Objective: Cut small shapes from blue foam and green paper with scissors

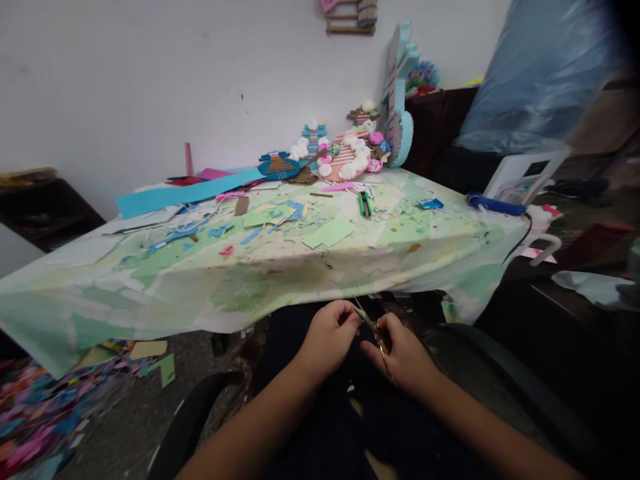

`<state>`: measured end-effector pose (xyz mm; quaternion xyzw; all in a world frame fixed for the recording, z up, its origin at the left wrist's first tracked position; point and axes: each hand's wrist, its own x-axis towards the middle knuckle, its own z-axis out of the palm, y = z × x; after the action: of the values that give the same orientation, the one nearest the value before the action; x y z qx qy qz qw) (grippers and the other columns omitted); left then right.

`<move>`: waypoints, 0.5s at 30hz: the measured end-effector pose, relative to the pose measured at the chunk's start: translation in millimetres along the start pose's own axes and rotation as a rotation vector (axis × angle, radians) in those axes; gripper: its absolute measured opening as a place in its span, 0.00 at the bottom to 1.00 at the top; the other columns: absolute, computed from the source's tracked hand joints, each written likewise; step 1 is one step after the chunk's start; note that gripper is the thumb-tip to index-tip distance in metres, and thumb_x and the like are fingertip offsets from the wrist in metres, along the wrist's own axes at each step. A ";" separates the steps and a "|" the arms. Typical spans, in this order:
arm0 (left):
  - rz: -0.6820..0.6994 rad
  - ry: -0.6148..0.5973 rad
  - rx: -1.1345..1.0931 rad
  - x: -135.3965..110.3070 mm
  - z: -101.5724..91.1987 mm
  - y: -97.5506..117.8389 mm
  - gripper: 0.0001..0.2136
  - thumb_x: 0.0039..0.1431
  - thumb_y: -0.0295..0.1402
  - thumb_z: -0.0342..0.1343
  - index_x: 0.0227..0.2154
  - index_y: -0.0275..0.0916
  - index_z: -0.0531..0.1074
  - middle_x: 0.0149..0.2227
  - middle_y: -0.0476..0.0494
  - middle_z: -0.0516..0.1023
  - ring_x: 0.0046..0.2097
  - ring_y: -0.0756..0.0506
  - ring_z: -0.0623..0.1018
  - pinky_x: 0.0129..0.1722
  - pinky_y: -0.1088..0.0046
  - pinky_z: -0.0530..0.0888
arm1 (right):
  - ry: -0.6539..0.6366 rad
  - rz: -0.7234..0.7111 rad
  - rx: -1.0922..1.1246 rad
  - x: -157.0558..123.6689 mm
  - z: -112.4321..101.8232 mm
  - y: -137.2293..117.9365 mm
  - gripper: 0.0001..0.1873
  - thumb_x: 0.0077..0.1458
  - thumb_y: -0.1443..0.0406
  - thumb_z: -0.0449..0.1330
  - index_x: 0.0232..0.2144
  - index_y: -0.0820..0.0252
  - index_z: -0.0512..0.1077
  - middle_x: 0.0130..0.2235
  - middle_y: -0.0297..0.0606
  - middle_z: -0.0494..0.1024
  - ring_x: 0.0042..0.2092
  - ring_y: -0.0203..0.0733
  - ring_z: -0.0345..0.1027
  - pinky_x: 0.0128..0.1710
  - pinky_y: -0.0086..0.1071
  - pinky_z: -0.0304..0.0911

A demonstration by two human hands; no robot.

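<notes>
My right hand [406, 357] is closed around the gold-coloured handles of a pair of scissors [379, 335], held above my lap just in front of the table edge. The scissor blades point up and to the left, towards the fingertips of my left hand [330, 337]. Those fingers are pinched together beside the blades. A thin pale green sliver shows near the blades, but what the left fingers hold is too small to make out. On the table ahead lie pale green paper pieces [329, 233] and a green and black cutter-like tool [365, 204].
A stained cloth [240, 280] covers the table. Blue paper strip [195, 192], paper scraps and decorated craft guitars [345, 155] lie towards the wall. At right are a blue-handled glue gun [497, 204] and a small blue packet [431, 204]. Colourful scraps [45, 413] litter the floor at left.
</notes>
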<state>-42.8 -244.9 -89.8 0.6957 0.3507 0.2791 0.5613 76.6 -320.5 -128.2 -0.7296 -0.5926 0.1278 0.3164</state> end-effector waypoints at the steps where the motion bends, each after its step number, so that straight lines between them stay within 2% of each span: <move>1: 0.000 -0.005 0.001 0.2 0.7 -1.6 0.06 0.47 0.32 0.47 0.22 0.36 0.65 0.20 0.51 0.65 0.24 0.53 0.65 0.25 0.78 0.62 | 0.001 0.005 -0.008 -0.1 0.1 0.4 0.15 0.44 0.54 0.52 0.26 0.59 0.55 0.23 0.33 0.64 0.24 0.36 0.58 0.23 0.28 0.50; 6: -0.034 0.003 -0.054 1.1 2.8 -7.4 0.05 0.46 0.32 0.48 0.23 0.36 0.66 0.21 0.51 0.66 0.24 0.53 0.66 0.25 0.77 0.62 | 0.007 0.024 -0.044 -1.1 2.6 3.0 0.15 0.44 0.54 0.52 0.26 0.59 0.55 0.23 0.34 0.65 0.24 0.37 0.59 0.23 0.28 0.49; 15: -0.113 0.018 -0.221 1.1 7.7 -2.9 0.07 0.45 0.34 0.50 0.21 0.34 0.63 0.19 0.52 0.65 0.21 0.55 0.65 0.23 0.79 0.62 | 0.024 0.019 -0.086 -0.4 5.1 9.5 0.17 0.44 0.51 0.52 0.24 0.59 0.57 0.21 0.35 0.66 0.23 0.37 0.59 0.21 0.27 0.47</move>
<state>-36.6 -248.2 -94.3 0.6062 0.3613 0.2901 0.6463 81.0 -320.3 -137.9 -0.7497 -0.5867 0.0965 0.2906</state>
